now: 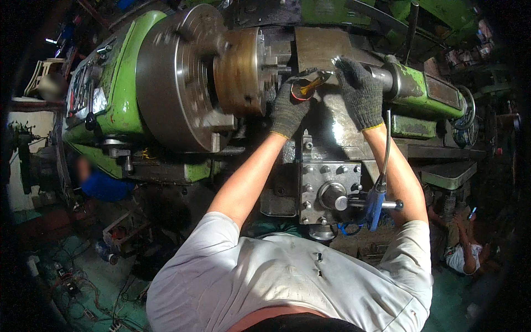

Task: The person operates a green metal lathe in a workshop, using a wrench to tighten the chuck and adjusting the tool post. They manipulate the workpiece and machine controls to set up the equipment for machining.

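Note:
In a dark grey knit glove, my left hand (290,109) is closed around a small round thing with a red rim (300,91). A yellow strip or handle (315,83) with a metal end slants out of it toward the right; its exact kind is unclear. My right hand (360,93), gloved the same way, has its fingers drawn together. Something small and shiny shows at its fingertips, too small to name. Both hands are over the lathe bed, between a brown metal cylinder (239,72) beside the large chuck (185,83) and the tailstock (406,83).
Below my hands stands the square tool post (332,191) with its bolts and lever. A blue air gun (376,206) rests there, its thin nozzle pointing up beside my right forearm. A person in blue (105,185) is at the left, another person (463,254) at the lower right. Cables (83,293) lie on the floor.

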The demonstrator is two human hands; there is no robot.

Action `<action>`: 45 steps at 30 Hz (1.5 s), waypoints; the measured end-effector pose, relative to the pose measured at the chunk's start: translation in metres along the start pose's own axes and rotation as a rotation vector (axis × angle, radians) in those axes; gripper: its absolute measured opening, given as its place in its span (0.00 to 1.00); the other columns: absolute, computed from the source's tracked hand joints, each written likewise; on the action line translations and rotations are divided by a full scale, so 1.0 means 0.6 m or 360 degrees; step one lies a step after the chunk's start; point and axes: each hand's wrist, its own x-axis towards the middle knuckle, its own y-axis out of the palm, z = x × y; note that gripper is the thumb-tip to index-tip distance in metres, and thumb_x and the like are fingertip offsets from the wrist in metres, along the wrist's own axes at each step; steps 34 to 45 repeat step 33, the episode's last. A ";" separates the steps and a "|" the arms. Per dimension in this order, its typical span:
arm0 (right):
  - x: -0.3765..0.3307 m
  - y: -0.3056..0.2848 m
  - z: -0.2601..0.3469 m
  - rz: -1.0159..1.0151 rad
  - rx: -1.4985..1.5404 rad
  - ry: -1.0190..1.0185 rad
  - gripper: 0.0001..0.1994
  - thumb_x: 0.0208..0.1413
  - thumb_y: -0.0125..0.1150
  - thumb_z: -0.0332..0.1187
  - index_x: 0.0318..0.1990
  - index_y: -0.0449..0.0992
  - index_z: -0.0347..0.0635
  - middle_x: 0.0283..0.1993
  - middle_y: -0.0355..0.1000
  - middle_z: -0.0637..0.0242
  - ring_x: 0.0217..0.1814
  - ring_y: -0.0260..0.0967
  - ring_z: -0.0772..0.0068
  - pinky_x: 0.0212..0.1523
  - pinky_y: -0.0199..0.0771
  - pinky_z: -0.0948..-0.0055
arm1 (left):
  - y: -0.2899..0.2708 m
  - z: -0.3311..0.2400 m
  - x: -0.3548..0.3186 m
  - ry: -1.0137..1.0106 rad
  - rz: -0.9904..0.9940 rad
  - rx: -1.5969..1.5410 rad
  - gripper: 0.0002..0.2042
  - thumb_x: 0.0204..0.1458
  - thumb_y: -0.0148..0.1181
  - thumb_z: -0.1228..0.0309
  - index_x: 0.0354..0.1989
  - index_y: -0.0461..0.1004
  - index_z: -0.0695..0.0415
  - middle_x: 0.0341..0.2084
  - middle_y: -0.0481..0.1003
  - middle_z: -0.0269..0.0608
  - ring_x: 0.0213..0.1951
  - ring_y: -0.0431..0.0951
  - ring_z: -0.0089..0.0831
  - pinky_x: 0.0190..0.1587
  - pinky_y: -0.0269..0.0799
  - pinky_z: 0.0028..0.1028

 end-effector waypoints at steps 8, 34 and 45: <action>0.016 0.047 -0.020 -0.0230 -0.0066 0.0032 0.12 0.60 0.67 0.37 0.48 0.81 0.41 0.44 0.81 0.51 0.45 0.81 0.52 0.45 0.79 0.59 | 0.002 0.017 -0.009 0.0108 -0.0071 -0.0092 0.24 0.47 0.64 0.83 0.56 0.74 0.57 0.50 0.76 0.47 0.55 0.76 0.40 0.61 0.69 0.36; -0.005 0.056 0.018 -0.0027 0.0395 0.0615 0.14 0.62 0.67 0.35 0.48 0.83 0.33 0.40 0.83 0.53 0.39 0.81 0.66 0.42 0.78 0.68 | -0.038 0.118 -0.120 -0.0060 0.0094 0.0104 0.30 0.48 0.77 0.71 0.60 0.71 0.57 0.54 0.77 0.45 0.56 0.78 0.35 0.61 0.73 0.33; -0.005 0.056 0.018 -0.0027 0.0395 0.0615 0.14 0.62 0.67 0.35 0.48 0.83 0.33 0.40 0.83 0.53 0.39 0.81 0.66 0.42 0.78 0.68 | -0.038 0.118 -0.120 -0.0060 0.0094 0.0104 0.30 0.48 0.77 0.71 0.60 0.71 0.57 0.54 0.77 0.45 0.56 0.78 0.35 0.61 0.73 0.33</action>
